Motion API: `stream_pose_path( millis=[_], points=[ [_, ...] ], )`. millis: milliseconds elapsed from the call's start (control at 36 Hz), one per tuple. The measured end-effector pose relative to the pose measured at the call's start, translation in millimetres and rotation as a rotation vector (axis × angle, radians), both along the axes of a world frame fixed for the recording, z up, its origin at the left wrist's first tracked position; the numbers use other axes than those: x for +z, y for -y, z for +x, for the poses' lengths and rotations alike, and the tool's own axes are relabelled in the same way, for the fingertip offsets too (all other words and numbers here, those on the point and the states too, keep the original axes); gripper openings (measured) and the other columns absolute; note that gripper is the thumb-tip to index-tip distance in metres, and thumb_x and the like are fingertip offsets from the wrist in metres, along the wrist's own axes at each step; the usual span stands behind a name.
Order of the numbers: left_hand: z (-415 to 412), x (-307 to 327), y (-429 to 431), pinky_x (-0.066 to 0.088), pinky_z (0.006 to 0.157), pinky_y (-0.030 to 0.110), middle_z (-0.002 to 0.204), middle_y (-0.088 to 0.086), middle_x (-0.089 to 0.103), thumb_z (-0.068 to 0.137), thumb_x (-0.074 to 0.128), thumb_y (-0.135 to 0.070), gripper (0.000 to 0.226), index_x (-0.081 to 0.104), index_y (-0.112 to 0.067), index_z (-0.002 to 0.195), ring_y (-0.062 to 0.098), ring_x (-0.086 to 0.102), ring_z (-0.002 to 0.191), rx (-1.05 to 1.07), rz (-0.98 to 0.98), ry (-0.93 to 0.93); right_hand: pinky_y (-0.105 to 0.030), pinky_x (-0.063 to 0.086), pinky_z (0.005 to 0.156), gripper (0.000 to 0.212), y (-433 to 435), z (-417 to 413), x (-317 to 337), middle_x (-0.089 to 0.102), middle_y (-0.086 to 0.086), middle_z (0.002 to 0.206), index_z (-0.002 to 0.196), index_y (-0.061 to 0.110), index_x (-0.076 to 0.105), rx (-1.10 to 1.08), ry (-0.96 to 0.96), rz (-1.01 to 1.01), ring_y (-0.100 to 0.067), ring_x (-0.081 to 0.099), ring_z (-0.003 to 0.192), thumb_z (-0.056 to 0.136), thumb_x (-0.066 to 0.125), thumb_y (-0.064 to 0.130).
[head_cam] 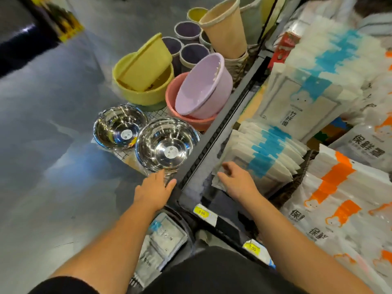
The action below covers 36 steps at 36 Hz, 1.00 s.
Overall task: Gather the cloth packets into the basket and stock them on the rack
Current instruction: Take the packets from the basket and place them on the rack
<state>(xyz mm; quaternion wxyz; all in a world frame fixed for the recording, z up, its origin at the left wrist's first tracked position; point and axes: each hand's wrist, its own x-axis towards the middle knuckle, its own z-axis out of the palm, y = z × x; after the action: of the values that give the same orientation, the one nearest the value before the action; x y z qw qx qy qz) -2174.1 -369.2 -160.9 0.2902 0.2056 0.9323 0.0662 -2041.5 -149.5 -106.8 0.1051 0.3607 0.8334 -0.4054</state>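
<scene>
Stocking seemed under way: the right grip (pixel 235 181) pinched the front white-and-blue cloth packet (pixel 217 181) on the dark rack shelf (pixel 203 166) at lower centre, the left grip (pixel 154 187) spread empty, and the packet next needed seating upright in its row.

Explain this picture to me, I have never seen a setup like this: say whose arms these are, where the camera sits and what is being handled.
No machine here: a person wears one camera on the head, looking down at their own bare arms. The left hand is open and flat, by the shelf edge. The right hand lies on the front of a row of blue-marked cloth packets; a firm grip cannot be made out. Steel bowls and plastic tubs stand beside the shelf, on the person's left.
</scene>
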Motion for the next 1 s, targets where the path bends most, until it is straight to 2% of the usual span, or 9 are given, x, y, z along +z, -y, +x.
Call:
stream_pose_path(
  millis=[56, 167, 250, 306, 528, 667, 750, 889, 1000],
  points=[
    [5, 1, 31, 0.039, 0.103, 0.055, 0.158, 0.002, 0.034, 0.099, 0.030, -0.065, 0.069, 0.021, -0.029, 0.156, 0.030, 0.038, 0.139, 0.011, -0.012, -0.015, -0.037, 0.044, 0.101, 0.053, 10, -9, 2, 0.058, -0.006, 0.140, 0.147, 0.019, 0.046, 0.161, 0.006, 0.095, -0.027, 0.055, 0.127, 0.099, 0.057, 0.037],
    [20, -1, 102, 0.034, 0.113, 0.053, 0.165, 0.001, 0.017, 0.099, 0.029, -0.064, 0.070, 0.015, -0.030, 0.159, 0.025, 0.022, 0.149, 0.104, -0.061, -0.048, -0.043, 0.030, 0.119, 0.068, 38, -31, 2, 0.031, -0.005, 0.162, 0.156, 0.020, 0.031, 0.459, 0.041, 0.271, -0.027, 0.035, 0.145, 0.099, 0.054, 0.049],
    [35, -3, 155, 0.028, 0.116, 0.051, 0.167, 0.000, 0.010, 0.101, 0.030, -0.062, 0.069, 0.013, -0.029, 0.159, 0.025, 0.017, 0.151, 0.232, -0.084, -0.047, -0.041, 0.020, 0.122, 0.070, 68, -44, 6, 0.024, -0.007, 0.165, 0.157, 0.019, 0.028, 0.610, 0.035, 0.359, -0.027, 0.019, 0.151, 0.099, 0.054, 0.050],
    [46, -5, 190, 0.028, 0.117, 0.051, 0.167, 0.001, 0.010, 0.100, 0.031, -0.062, 0.070, 0.014, -0.028, 0.159, 0.026, 0.017, 0.151, 0.306, -0.093, -0.065, -0.039, 0.017, 0.122, 0.070, 90, -51, 8, 0.021, -0.006, 0.165, 0.158, 0.019, 0.026, 0.693, 0.018, 0.413, -0.026, 0.016, 0.152, 0.100, 0.053, 0.049],
    [93, -6, 293, 0.026, 0.117, 0.047, 0.167, 0.004, 0.007, 0.102, 0.025, -0.058, 0.069, 0.009, -0.025, 0.160, 0.026, 0.016, 0.151, 0.462, -0.111, -0.148, -0.039, 0.012, 0.125, 0.065, 177, -71, -11, 0.015, -0.006, 0.168, 0.158, 0.019, 0.025, 0.974, 0.019, 0.563, -0.026, 0.007, 0.155, 0.103, 0.045, 0.046],
    [120, -24, 330, 0.021, 0.119, 0.048, 0.167, 0.007, 0.011, 0.102, 0.029, -0.056, 0.069, 0.012, -0.022, 0.160, 0.028, 0.015, 0.152, 0.537, -0.079, -0.160, -0.039, 0.015, 0.124, 0.062, 224, -73, -26, 0.017, -0.005, 0.167, 0.156, 0.021, 0.026, 1.150, 0.041, 0.619, -0.027, 0.011, 0.154, 0.102, 0.049, 0.040],
    [135, -39, 346, 0.021, 0.119, 0.049, 0.166, 0.007, 0.012, 0.102, 0.028, -0.055, 0.069, 0.011, -0.021, 0.160, 0.029, 0.016, 0.152, 0.563, -0.083, -0.149, -0.044, 0.018, 0.125, 0.062, 244, -74, -49, 0.019, -0.005, 0.166, 0.155, 0.020, 0.027, 1.246, 0.071, 0.631, -0.027, 0.012, 0.154, 0.100, 0.050, 0.038],
    [160, -76, 362, 0.019, 0.120, 0.051, 0.166, 0.009, 0.013, 0.103, 0.030, -0.052, 0.068, 0.013, -0.018, 0.159, 0.031, 0.015, 0.151, 0.623, -0.089, -0.079, -0.040, 0.010, 0.126, 0.064, 269, -69, -100, 0.014, -0.003, 0.168, 0.159, 0.021, 0.021, 1.330, 0.187, 0.602, -0.024, 0.009, 0.154, 0.103, 0.047, 0.036],
    [168, -116, 369, 0.023, 0.118, 0.052, 0.164, 0.011, 0.018, 0.103, 0.032, -0.050, 0.067, 0.018, -0.015, 0.158, 0.032, 0.020, 0.149, 0.639, -0.094, -0.076, -0.042, 0.018, 0.125, 0.064, 278, -70, -148, 0.017, -0.005, 0.167, 0.158, 0.018, 0.024, 1.386, 0.189, 0.617, -0.027, 0.015, 0.153, 0.102, 0.049, 0.037]
  ],
)
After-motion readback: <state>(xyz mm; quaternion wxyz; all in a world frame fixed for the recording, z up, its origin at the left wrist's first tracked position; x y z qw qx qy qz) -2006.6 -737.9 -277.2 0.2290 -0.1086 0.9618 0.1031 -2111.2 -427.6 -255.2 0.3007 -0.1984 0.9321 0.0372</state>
